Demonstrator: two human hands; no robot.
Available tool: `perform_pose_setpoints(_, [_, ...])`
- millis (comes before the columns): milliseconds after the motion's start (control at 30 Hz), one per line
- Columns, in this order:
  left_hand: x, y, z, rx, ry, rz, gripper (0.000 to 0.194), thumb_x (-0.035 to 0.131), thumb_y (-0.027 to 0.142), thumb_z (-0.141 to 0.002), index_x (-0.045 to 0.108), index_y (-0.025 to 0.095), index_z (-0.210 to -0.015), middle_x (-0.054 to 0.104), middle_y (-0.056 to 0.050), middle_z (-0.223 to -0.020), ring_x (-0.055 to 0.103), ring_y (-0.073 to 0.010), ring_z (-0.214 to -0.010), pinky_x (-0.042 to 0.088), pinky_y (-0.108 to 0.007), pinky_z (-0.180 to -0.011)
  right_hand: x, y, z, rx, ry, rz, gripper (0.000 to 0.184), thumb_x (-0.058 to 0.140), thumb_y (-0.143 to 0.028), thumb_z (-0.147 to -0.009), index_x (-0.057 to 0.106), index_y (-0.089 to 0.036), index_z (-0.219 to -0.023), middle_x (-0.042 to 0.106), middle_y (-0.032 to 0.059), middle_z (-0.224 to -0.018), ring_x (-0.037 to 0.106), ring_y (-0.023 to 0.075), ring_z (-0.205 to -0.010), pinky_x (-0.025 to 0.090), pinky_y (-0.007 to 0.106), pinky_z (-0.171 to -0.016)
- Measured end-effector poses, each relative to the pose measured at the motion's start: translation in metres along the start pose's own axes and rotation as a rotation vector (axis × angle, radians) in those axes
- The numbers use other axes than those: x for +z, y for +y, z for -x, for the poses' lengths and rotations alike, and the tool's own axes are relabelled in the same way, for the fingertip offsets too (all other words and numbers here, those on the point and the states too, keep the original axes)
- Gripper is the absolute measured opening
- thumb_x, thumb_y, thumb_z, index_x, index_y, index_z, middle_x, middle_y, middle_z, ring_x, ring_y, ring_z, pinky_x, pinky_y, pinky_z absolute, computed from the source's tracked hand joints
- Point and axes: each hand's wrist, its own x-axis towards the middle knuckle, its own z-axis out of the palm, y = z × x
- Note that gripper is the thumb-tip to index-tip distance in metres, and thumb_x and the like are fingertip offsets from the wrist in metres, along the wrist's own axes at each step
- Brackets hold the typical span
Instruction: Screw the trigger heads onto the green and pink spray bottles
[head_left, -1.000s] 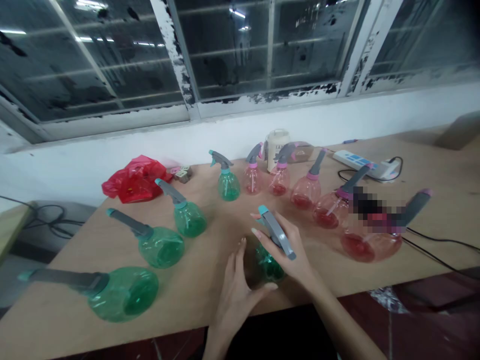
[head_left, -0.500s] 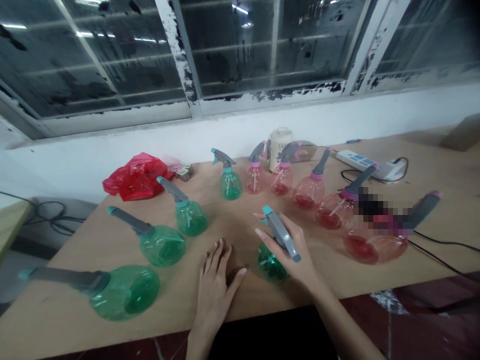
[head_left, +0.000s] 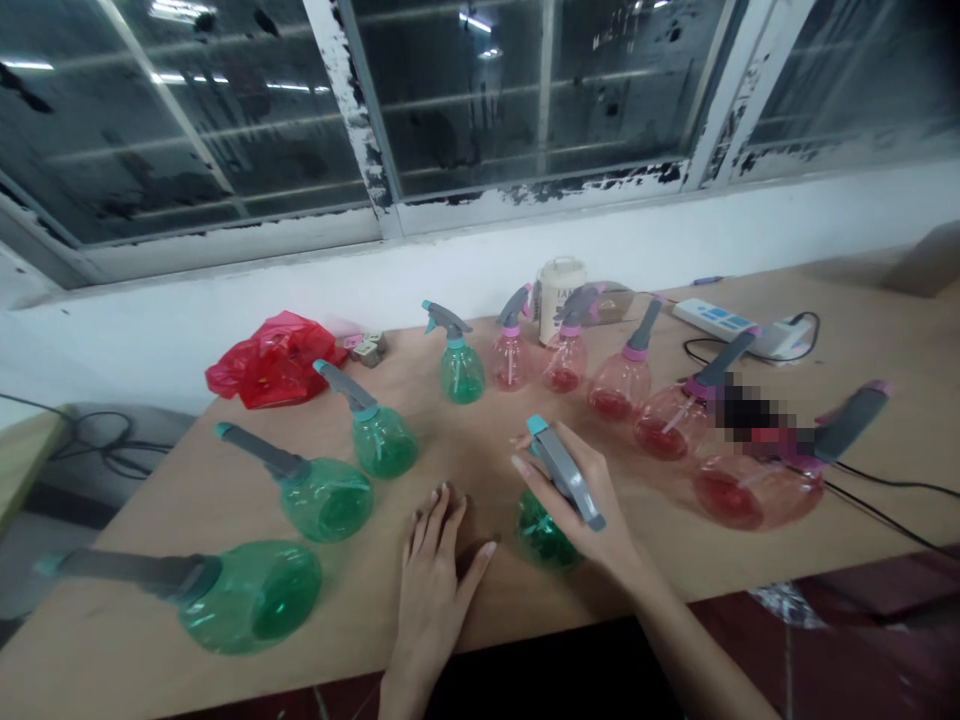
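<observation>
My right hand (head_left: 592,500) is wrapped round the neck of a green spray bottle (head_left: 544,535) with a grey trigger head and a teal nozzle. My fingers and the head cover part of that bottle. My left hand (head_left: 435,570) lies flat on the wooden table (head_left: 360,620), fingers spread, holding nothing. Several more green spray bottles stand to the left, the closest a large-looking one (head_left: 251,597) and another (head_left: 326,500) just behind it. One green bottle (head_left: 461,375) stands at the back. Several pink spray bottles (head_left: 619,385) curve along the right side, each with red liquid inside.
A red plastic bag (head_left: 274,360) lies at the back left beside small blocks (head_left: 369,348). A cream canister (head_left: 561,290) stands by the wall. On the right are a white power strip (head_left: 712,318), a pen (head_left: 707,281) and black cables (head_left: 892,487) crossing the table.
The view has shifted very slightly. Both hands keep their places, the right still round the green spray bottle and the left still flat on the table.
</observation>
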Motion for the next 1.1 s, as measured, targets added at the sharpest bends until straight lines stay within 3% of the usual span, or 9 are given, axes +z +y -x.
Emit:
perform_pose_setpoints(100, [0.0004, -0.0006, 0.0001, 0.01, 0.009, 0.008, 0.051, 0.051, 0.044, -0.094, 0.047, 0.022, -0.14, 0.045, -0.012, -0.151, 0.042, -0.0304, -0.139, 0.037, -0.055, -0.111, 0.0023, 0.0034, 0.0039, 0.008, 0.023, -0.011, 0.018, 0.061, -0.025, -0.088, 0.061, -0.023, -0.106, 0.069, 0.0059, -0.099, 0.067, 0.0209, -0.093, 0.051, 0.034, -0.081])
perform_pose_setpoints(233, [-0.0005, -0.0001, 0.0, 0.012, 0.014, 0.021, 0.05, 0.052, 0.044, -0.094, 0.048, 0.022, -0.139, 0.045, -0.012, -0.151, 0.042, -0.0311, -0.139, 0.038, -0.056, -0.11, 0.0024, 0.0053, 0.0065, 0.036, 0.014, -0.01, 0.026, 0.063, -0.027, -0.087, 0.062, -0.024, -0.113, 0.07, 0.0073, -0.105, 0.067, 0.0215, -0.094, 0.052, 0.034, -0.079])
perform_pose_setpoints(1100, [0.001, -0.0005, 0.0002, 0.014, 0.026, 0.025, 0.049, 0.052, 0.044, -0.093, 0.05, 0.022, -0.137, 0.046, -0.012, -0.15, 0.041, -0.0297, -0.139, 0.037, -0.053, -0.111, 0.0019, 0.0029, 0.0068, 0.11, 0.012, -0.039, 0.021, 0.063, -0.03, -0.087, 0.065, -0.023, -0.107, 0.07, 0.0069, -0.101, 0.069, 0.0221, -0.092, 0.053, 0.035, -0.08])
